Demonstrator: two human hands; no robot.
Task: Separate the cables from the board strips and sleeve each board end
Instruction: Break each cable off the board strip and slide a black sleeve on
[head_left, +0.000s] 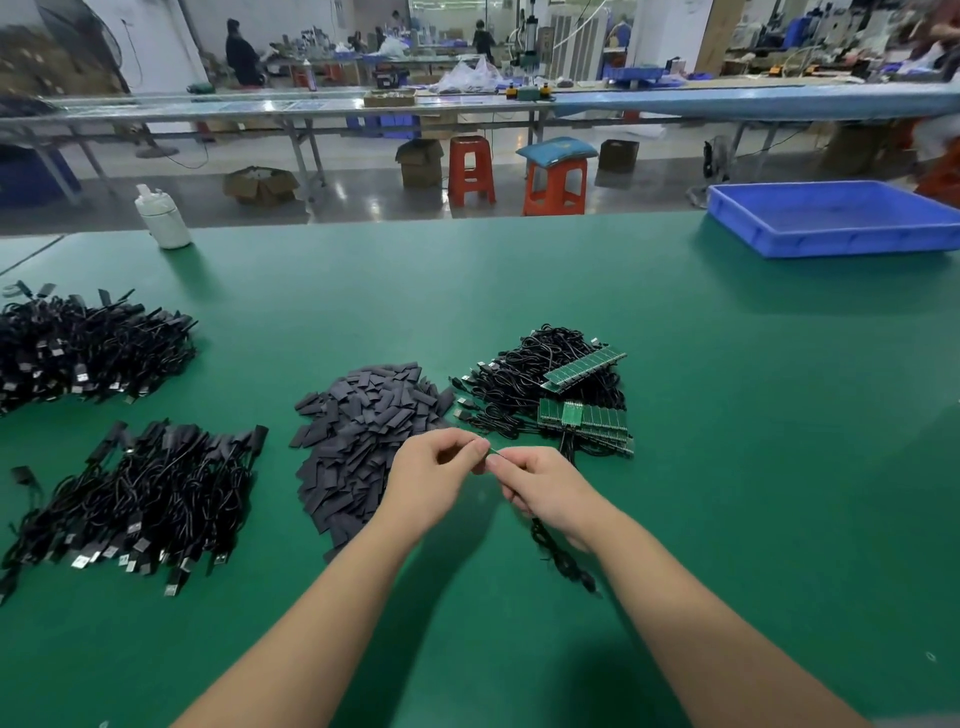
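Mid-step, by the look of it: one cable (558, 553) already free of the board strips (584, 421), its small board end about to be sleeved or just being handled. Right hand (550, 493) curled round the cable, black lead trailing down beneath the wrist onto the green mat (519, 291). Left hand (434, 480) brought up against it, thumb and forefinger narrowed to a pinch at a thin sliver between the two hands; whether that sliver is the board end or a sleeve cannot be told, too small. Fingers (470, 449) of both hands tightly closed, nothing spread.

Next move probably calls for a flat black sleeve from the sleeve pile (363, 441), just left of the hands, slid squarely over the board end. Unseparated cables and strips heaped just beyond the hands; two heaps of finished-looking cables (140, 499) well apart, at left. Blue tray (831, 244) far right, white bottle (161, 218) at the mat's back edge.
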